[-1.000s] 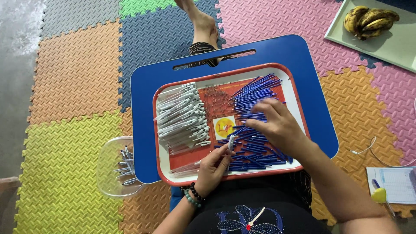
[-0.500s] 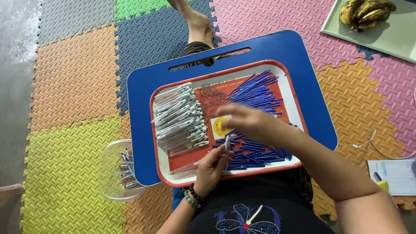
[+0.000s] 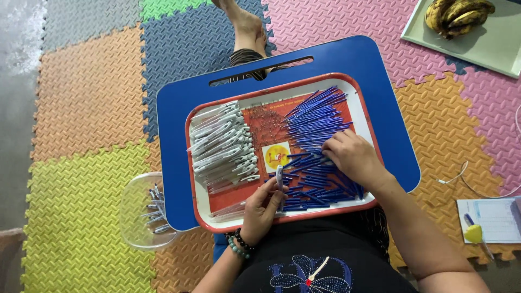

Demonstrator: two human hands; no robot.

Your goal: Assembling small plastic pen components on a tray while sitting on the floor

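Left hand [image 3: 261, 209] pinching a white pen barrel [image 3: 279, 177] upright near tray [image 3: 217, 209] front edge. Right hand [image 3: 354, 157] spread on blue refills [image 3: 315, 116], grasp apparently loose. Risk: refills scattering, rolling over tray rim.

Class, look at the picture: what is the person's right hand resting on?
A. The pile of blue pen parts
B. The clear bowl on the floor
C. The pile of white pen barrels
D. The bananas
A: the right hand lies on the blue pen parts at the right side of the red-rimmed tray.
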